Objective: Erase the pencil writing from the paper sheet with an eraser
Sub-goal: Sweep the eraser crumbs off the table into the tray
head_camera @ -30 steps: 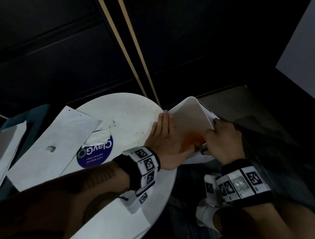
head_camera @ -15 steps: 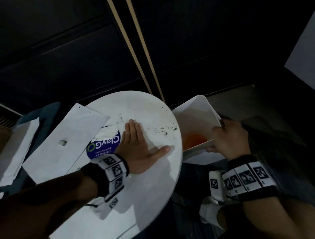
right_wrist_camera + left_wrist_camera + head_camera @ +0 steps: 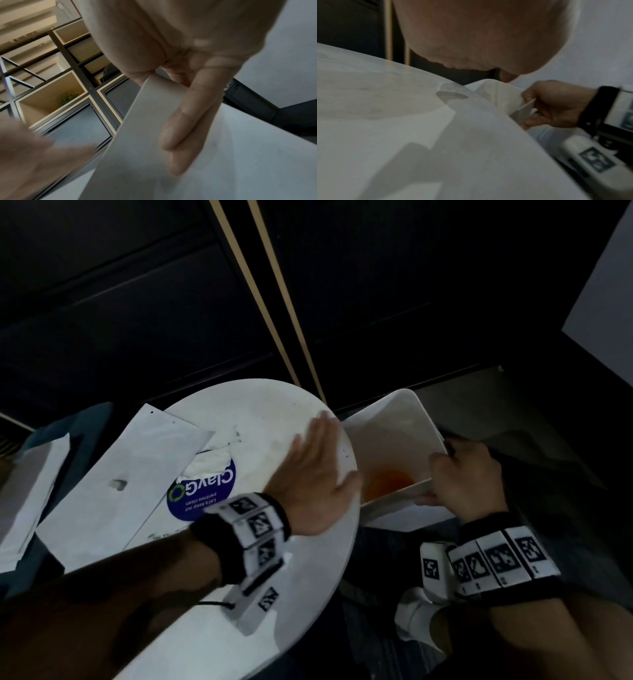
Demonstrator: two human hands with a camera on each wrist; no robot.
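The left hand (image 3: 313, 474) lies flat with straight fingers on the round table (image 3: 291, 594), at its right edge, while the right hand (image 3: 462, 477) pinches the near rim of a white bin (image 3: 404, 419) held just beside that edge. Judged as sweeping eraser crumbs, the palm should stay low, the rim just under the lip. The paper sheet (image 3: 130, 474) lies far left with a small pale lump, perhaps the eraser (image 3: 117, 484).

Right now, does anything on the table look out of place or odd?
Yes. The large paper sheet hangs over the round table's left edge, and a torn white scrap partly covers the blue sticker.
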